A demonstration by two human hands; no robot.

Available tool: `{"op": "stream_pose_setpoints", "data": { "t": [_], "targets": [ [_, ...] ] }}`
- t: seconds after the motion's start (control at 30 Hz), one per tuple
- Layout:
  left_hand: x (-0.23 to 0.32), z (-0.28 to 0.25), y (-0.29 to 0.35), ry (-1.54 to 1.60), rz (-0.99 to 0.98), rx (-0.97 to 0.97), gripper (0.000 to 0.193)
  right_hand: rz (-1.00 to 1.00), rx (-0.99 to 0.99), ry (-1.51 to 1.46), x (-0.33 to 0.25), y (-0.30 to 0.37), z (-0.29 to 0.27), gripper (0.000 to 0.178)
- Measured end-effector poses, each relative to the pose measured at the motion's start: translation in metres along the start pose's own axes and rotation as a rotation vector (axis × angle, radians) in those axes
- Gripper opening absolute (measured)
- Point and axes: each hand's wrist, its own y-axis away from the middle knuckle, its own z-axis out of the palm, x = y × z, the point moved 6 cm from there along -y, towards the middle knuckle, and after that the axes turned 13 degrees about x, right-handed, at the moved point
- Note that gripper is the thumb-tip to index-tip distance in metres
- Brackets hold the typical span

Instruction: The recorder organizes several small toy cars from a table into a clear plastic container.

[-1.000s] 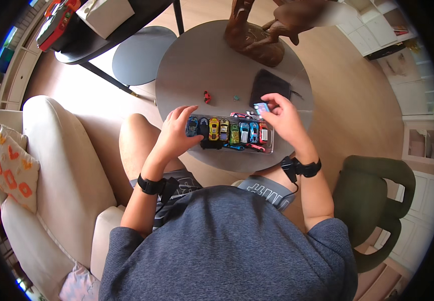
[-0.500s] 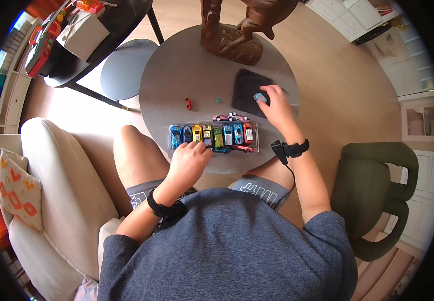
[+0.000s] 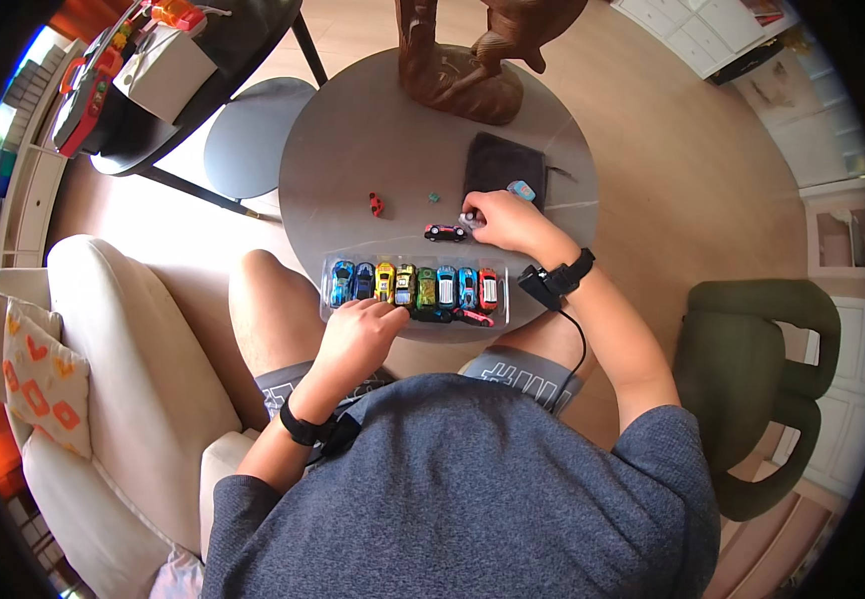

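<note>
A clear plastic tray [image 3: 501,275] holds a row of toy cars, among them a yellow car [image 3: 384,283], a green car [image 3: 426,287] and a red car [image 3: 488,288]. More cars lie along its near side. My left hand [image 3: 360,331] is closed over the tray's near edge, its fingertips partly hidden. To the right and farther off, my right hand [image 3: 507,220] pinches a small pale toy car [image 3: 469,219], beside a black-and-pink toy car [image 3: 444,233]. A light-blue toy car [image 3: 521,190] lies on the dark cloth [image 3: 500,160].
A small red toy [image 3: 376,205] and a tiny teal piece [image 3: 433,198] lie on the round grey table [image 3: 332,150]. A brown carved statue [image 3: 462,90] stands at its far side. A green chair [image 3: 732,379] is at right, a pale sofa [image 3: 133,349] at left.
My right hand has let go of the light-blue car on the cloth, moved nearer and left, and taken the pale car. The tray and my left hand have shifted toward me and slightly left.
</note>
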Motion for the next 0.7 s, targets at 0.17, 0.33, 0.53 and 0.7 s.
{"op": "stream_pose_setpoints", "data": {
  "t": [0.17, 0.33, 0.53, 0.7],
  "targets": [
    [-0.001, 0.012, 0.004, -0.085, 0.014, -0.043, 0.012, 0.098, 0.19, -0.223, 0.008, 0.005, -0.023, 0.041],
    [0.007, 0.014, -0.001, -0.088, 0.025, -0.018, 0.018, 0.335, 0.038, -0.862, -0.015, 0.034, -0.038, 0.046],
    [0.011, 0.023, -0.007, -0.115, -0.02, -0.059, 0.025, 0.222, -0.034, -1.06, -0.028, 0.068, -0.027, 0.066],
    [0.008, 0.023, -0.007, -0.088, -0.021, -0.055, 0.025, 0.373, -0.117, -0.968, -0.033, 0.089, -0.02, 0.059]
  ]
}}
